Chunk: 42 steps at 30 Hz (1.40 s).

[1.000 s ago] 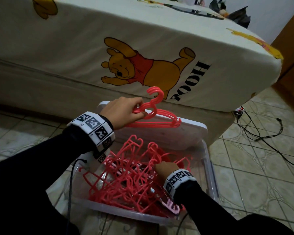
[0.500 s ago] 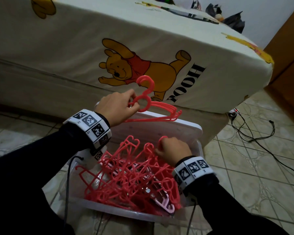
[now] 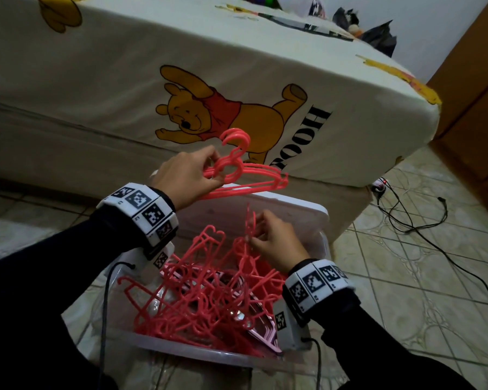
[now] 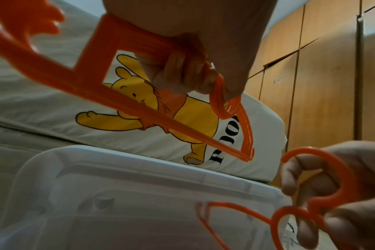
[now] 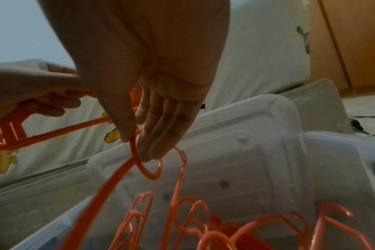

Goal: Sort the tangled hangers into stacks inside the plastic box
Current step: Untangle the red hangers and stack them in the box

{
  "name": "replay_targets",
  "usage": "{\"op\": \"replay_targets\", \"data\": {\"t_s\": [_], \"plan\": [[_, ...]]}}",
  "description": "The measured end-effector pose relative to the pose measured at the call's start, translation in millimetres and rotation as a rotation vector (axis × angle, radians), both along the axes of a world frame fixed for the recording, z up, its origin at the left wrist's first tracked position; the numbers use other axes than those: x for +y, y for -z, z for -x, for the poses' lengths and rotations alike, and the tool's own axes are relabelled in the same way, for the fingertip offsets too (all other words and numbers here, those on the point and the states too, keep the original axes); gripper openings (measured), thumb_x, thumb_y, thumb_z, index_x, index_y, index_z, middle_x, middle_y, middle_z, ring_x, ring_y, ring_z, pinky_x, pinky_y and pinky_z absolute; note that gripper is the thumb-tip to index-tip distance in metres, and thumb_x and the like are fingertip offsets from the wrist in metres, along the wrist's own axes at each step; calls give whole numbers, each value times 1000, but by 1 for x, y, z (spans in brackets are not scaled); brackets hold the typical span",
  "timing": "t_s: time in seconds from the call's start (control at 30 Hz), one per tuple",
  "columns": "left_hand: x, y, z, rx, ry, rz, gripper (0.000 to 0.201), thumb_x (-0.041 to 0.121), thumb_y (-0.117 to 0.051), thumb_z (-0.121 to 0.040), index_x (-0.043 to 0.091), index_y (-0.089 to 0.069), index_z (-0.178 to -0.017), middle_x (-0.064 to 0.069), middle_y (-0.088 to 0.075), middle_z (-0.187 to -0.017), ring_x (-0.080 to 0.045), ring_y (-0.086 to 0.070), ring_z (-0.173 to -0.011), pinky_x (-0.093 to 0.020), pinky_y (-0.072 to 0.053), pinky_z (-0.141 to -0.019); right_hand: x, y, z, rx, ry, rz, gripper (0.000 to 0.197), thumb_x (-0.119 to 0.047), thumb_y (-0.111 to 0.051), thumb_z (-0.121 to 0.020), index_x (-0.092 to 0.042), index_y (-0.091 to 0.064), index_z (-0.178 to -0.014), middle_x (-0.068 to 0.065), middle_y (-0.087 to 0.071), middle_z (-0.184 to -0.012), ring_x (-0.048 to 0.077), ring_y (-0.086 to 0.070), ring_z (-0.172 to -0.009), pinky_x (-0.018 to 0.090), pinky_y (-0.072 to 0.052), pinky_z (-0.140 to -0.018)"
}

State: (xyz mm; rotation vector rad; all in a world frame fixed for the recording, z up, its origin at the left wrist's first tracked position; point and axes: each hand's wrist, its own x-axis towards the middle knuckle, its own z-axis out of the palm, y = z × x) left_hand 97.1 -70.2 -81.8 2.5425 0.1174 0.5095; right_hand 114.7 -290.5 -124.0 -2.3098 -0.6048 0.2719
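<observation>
Gripping a small aligned stack of hangers (image 3: 245, 175) above the plastic box (image 3: 319, 249), the left hand (image 3: 181, 175) has barely started, while the right hand (image 3: 273, 246) pinches one hanger (image 5: 143, 162) by its hook from the large tangle (image 3: 203, 294) left inside.

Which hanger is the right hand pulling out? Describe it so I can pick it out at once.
Start at the clear plastic box on the tiled floor beside the bed. Above its tangled pile of coral-pink plastic hangers, the right hand pinches one coral-pink hanger. It alone stands up edge-on above the pile, near the white lid.
</observation>
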Motion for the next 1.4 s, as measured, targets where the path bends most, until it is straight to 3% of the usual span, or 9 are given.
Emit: {"op": "replay_targets", "data": {"t_s": [0.17, 0.33, 0.5, 0.6, 0.7, 0.87, 1.03, 1.27, 1.4], "plan": [[1, 0, -2, 69, 56, -17, 21, 55, -59, -83, 37, -49, -86, 14, -56, -72, -18, -57, -74, -35, -46, -64, -4, -9, -4, -118, -24, 83, 22, -8, -65, -82, -19, -59, -101, -3, -69, -91, 11, -65, -86, 32, -53, -81], [-5, -3, 2, 83, 152, -16, 28, 57, -56, -84, 30, -54, -90, 9, -58, -73, -11, -54, -68, -28, -33, -53, -8, -29, -9, -187, -93, 13, 20, -4, -69, -79, -24, -66, -83, -16, -63, -75, -11, -56, -68, 3, -41, -65], [-11, -2, 4, 143, 204, -103, 56, 75, -25, -80, 28, -53, -87, 4, -60, -68, -9, -55, -63, -28, -34, -53, -9, -47, -10, -217, -119, -123, 17, 0, -72, -77, -14, -72, -84, -4, -71, -80, 6, -65, -72, 14, -50, -69], [-13, 3, 5, 182, 271, -87, 59, 78, -21, -81, 27, -52, -86, 2, -61, -70, -11, -56, -63, -33, -41, -60, -9, -52, -9, -267, -125, -193, 16, -2, -74, -76, -12, -69, -88, -5, -69, -81, 6, -64, -74, 13, -48, -68], [-13, 6, 6, 215, 302, -90, 69, 85, -15, -74, 27, -51, -86, 4, -57, -67, -13, -54, -63, -32, -39, -59, -9, -51, -10, -330, -138, -191, 14, -3, -73, -77, -12, -68, -86, -7, -66, -79, 4, -61, -72, 9, -45, -66], [-13, 3, 6, 202, 329, -85, 62, 85, -24, -68, 30, -48, -85, 5, -56, -68, -13, -53, -63, -32, -38, -59, -15, -52, -14, -322, -173, -203, 14, -2, -74, -75, -13, -68, -80, -14, -64, -73, -2, -60, -69, 6, -42, -64], [-11, 1, 4, 115, 290, -126, 68, 88, -27, -72, 26, -50, -88, 4, -58, -71, -15, -55, -66, -33, -39, -59, -19, -48, -17, -259, -217, -35, 13, -1, -73, -77, -10, -71, -86, -3, -70, -81, 5, -62, -71, 8, -43, -67], [-18, 4, 6, 192, 360, -151, 58, 84, -34, -72, 29, -48, -87, 8, -54, -69, -11, -52, -63, -29, -33, -53, -11, -54, -13, -218, -167, -313, 16, -2, -73, -76, -12, -68, -87, -1, -70, -82, 11, -67, -76, 24, -55, -68], [-18, 5, 6, 234, 397, -158, 39, 67, -47, -82, 29, -49, -87, 6, -58, -71, -14, -55, -67, -35, -42, -61, -8, -51, -14, -305, -113, -348, 18, -3, -75, -75, -16, -66, -84, -13, -66, -78, -1, -64, -71, 12, -50, -64]]}}
